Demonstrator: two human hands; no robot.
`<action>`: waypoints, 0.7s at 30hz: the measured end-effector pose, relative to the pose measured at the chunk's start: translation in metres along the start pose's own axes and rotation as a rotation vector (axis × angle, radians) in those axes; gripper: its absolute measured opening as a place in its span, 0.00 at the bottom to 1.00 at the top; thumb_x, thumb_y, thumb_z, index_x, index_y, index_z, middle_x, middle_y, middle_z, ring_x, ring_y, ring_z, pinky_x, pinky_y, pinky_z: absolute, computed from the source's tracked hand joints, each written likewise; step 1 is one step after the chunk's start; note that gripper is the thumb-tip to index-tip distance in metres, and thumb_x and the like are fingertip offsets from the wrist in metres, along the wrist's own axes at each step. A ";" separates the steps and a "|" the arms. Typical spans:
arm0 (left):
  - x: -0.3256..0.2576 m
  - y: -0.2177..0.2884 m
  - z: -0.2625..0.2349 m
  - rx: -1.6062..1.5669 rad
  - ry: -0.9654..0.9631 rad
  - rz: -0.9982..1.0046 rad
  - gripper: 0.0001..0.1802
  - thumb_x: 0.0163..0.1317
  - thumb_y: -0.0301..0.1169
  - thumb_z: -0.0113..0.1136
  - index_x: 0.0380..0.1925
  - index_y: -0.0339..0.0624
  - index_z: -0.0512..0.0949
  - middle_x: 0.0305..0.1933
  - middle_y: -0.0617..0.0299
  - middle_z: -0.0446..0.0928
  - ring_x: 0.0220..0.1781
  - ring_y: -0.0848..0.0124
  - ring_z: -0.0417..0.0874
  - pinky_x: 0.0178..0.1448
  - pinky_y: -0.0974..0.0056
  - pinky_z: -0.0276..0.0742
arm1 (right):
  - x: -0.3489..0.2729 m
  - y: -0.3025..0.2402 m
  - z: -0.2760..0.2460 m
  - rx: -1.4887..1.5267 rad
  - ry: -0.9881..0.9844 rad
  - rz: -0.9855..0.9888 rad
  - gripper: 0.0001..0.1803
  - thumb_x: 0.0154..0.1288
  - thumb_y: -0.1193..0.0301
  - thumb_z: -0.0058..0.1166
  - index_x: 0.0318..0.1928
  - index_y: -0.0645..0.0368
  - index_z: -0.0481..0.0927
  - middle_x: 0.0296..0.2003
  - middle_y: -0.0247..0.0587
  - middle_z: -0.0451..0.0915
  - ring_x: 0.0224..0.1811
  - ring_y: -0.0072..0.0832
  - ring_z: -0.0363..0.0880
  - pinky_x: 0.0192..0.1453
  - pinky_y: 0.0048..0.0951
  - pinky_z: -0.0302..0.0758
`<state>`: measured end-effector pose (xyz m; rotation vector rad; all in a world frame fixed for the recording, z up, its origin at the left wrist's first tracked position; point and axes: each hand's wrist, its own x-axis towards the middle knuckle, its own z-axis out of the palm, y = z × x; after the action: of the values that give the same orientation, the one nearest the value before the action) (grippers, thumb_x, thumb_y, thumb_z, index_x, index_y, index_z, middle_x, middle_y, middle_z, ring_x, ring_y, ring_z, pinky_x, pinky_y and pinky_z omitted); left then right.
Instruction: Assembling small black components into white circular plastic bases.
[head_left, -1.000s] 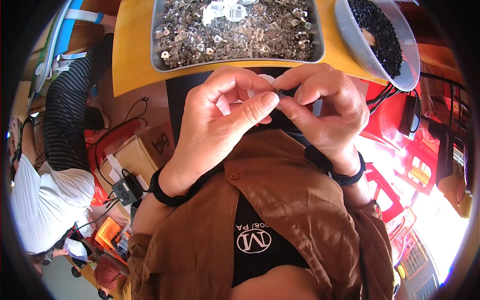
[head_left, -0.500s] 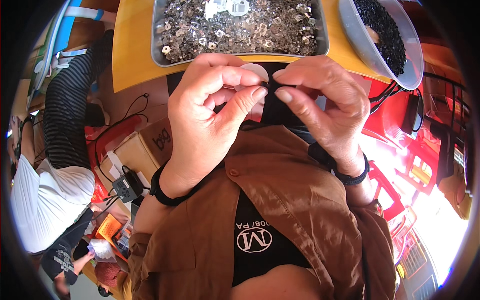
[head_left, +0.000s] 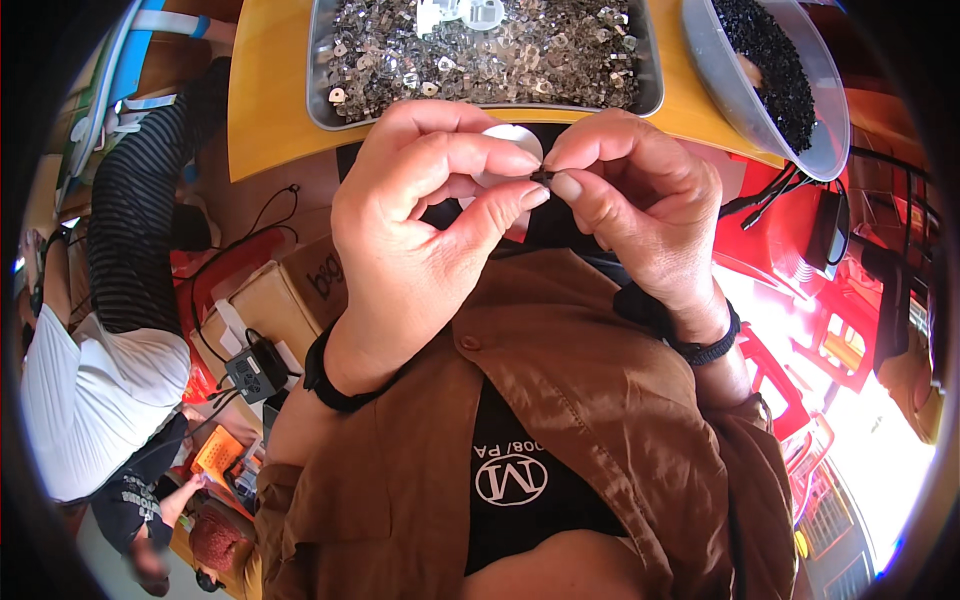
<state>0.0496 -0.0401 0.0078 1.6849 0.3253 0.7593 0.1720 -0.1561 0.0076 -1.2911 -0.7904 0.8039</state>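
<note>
Hands meeting at upper centre: left hand (head_left: pixel 425 215) and right hand (head_left: pixel 635 195) are pinching a tiny black part (head_left: pixel 541 177), likely light, rigid, fiddly, best gripped by fingertips.

Yellow table (head_left: pixel 270 90), red plastic chairs (head_left: pixel 835 340), bright sunlight.

Brown satin shirt over a black printed top, black bands on both wrists.
</note>
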 end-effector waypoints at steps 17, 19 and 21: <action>-0.002 0.000 -0.005 -0.296 -0.051 -0.331 0.04 0.55 0.17 0.60 0.32 0.27 0.77 0.41 0.55 0.74 0.34 0.74 0.80 0.36 0.72 0.82 | 0.003 0.004 0.001 -0.509 0.064 -0.415 0.06 0.52 0.82 0.60 0.32 0.62 0.79 0.29 0.36 0.78 0.29 0.22 0.78 0.31 0.23 0.74; -0.004 0.000 -0.006 -0.329 -0.051 -0.340 0.04 0.55 0.17 0.60 0.32 0.27 0.77 0.41 0.55 0.74 0.34 0.74 0.80 0.37 0.72 0.82 | 0.001 0.005 0.004 -0.379 0.076 -0.324 0.06 0.52 0.81 0.60 0.33 0.62 0.79 0.29 0.36 0.78 0.31 0.22 0.78 0.32 0.23 0.75; -0.005 0.002 -0.006 -0.318 -0.056 -0.365 0.05 0.58 0.19 0.57 0.34 0.29 0.75 0.44 0.54 0.73 0.40 0.69 0.79 0.46 0.66 0.79 | 0.000 0.007 0.004 -0.250 0.088 -0.232 0.06 0.52 0.81 0.60 0.33 0.62 0.79 0.29 0.36 0.78 0.33 0.23 0.78 0.33 0.24 0.75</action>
<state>0.0414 -0.0390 0.0086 1.2969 0.4342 0.4628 0.1685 -0.1531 0.0007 -1.4135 -0.9716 0.4697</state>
